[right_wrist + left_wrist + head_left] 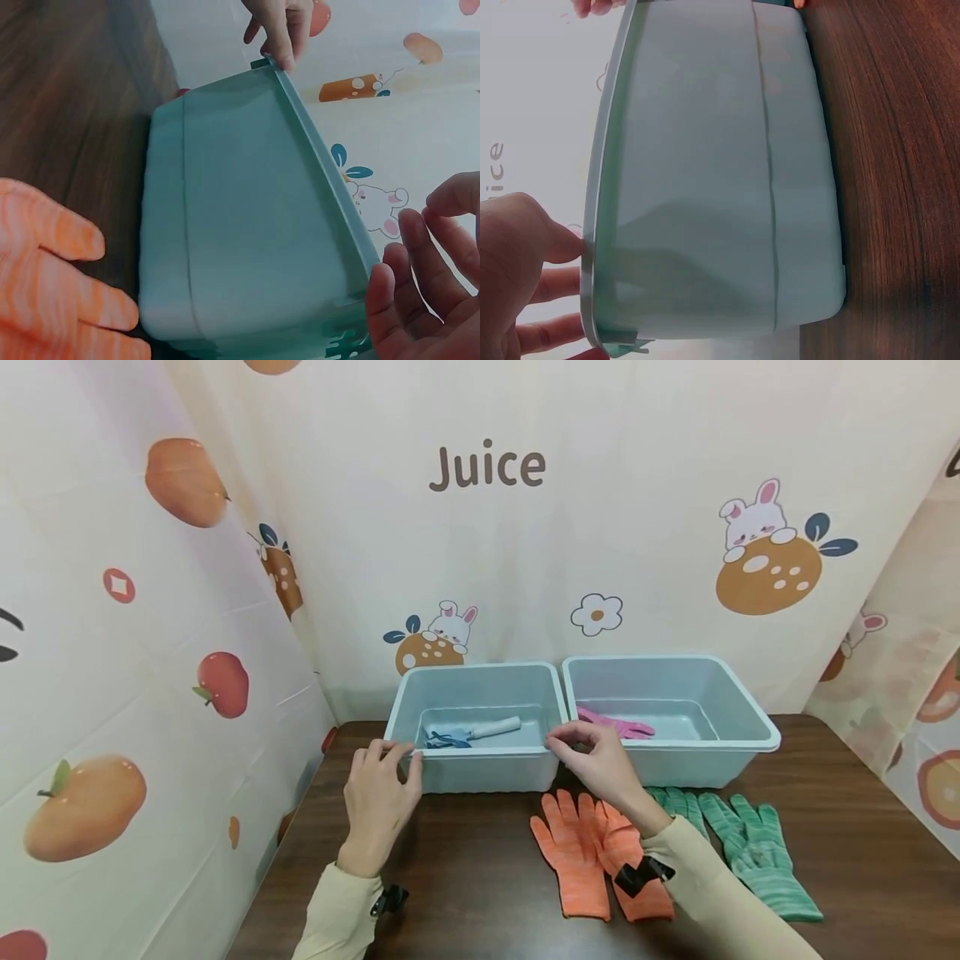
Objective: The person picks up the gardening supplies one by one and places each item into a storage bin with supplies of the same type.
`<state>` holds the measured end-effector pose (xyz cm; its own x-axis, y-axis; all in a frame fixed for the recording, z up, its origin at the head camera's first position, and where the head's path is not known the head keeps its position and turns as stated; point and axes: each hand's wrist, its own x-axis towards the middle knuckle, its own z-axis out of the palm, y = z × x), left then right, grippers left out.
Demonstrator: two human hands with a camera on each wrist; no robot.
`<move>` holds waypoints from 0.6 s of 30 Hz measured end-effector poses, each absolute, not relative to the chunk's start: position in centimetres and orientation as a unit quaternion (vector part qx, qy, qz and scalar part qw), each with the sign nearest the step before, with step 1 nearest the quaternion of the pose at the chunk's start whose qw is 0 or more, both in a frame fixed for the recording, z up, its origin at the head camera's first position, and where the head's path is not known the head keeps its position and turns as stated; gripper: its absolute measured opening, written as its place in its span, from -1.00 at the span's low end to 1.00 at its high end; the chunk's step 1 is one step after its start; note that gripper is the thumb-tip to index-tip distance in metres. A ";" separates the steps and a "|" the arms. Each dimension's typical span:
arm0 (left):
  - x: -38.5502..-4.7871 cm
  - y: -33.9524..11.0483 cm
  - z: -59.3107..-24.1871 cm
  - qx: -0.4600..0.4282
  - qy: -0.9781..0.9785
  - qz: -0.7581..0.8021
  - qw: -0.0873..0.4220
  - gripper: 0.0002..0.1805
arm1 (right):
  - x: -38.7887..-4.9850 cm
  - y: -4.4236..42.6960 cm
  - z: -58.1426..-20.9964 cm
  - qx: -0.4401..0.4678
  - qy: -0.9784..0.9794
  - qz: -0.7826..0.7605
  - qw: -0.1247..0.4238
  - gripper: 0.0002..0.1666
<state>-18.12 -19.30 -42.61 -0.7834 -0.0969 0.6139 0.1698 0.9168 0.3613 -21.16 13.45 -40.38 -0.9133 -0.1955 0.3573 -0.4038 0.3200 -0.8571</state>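
Note:
A light blue plastic bin (480, 772) stands at the back of the table, its front wall (697, 150) filling much of the left wrist view. My left hand (382, 793) grips its near rim at the left corner, thumb outside and fingers over the edge. By the near right corner is my right hand (600, 764), its fingers loosely bent; one fingertip (381, 281) touches or nearly touches the rim. Inside lie a crumpled blue item (447, 739) and a pale tubular piece (495, 727), their kind unclear.
Close on the right stands a second light blue bin (690, 768) with a pink glove (618, 727) in it. Orange gloves (573, 868) and green gloves (765, 860) lie on the brown table (465, 877), partly under my right arm. A printed curtain (495, 543) hangs behind.

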 end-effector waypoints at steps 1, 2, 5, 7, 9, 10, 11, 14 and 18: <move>-18.1 -19.3 -42.6 -0.019 -0.922 -0.203 0.328 -0.70 | -21.0 13.5 -40.4 0.188 -0.804 0.556 0.092 -0.86; -18.1 -19.3 -42.6 -0.019 -0.922 -0.203 0.328 -0.70 | -20.9 13.6 -40.5 0.190 -0.802 0.559 0.090 -0.87; -18.1 -19.3 -42.6 -0.019 -0.922 -0.205 0.327 -0.69 | -20.6 13.8 -40.6 0.187 -0.797 0.567 0.090 -0.88; -18.0 -19.4 -42.6 -0.019 -0.923 -0.206 0.325 -0.69 | -20.5 13.9 -40.7 0.186 -0.796 0.569 0.091 -0.88; -18.0 -19.4 -42.5 -0.019 -0.923 -0.208 0.323 -0.69 | -20.4 14.0 -40.8 0.180 -0.796 0.571 0.087 -0.87; -18.1 -19.4 -42.6 -0.019 -0.924 -0.209 0.321 -0.69 | -20.3 14.1 -40.8 0.179 -0.796 0.572 0.083 -0.85; -18.1 -19.4 -42.6 -0.018 -0.924 -0.209 0.320 -0.69 | -20.2 14.2 -40.9 0.178 -0.796 0.574 0.077 -0.84; -18.0 -19.4 -42.6 -0.017 -0.924 -0.211 0.318 -0.69 | -19.8 14.4 -41.1 0.177 -0.793 0.580 0.056 -0.81; -18.0 -19.3 -42.6 -0.016 -0.923 -0.213 0.320 -0.70 | -19.3 14.9 -41.4 0.183 -0.795 0.577 0.033 -0.79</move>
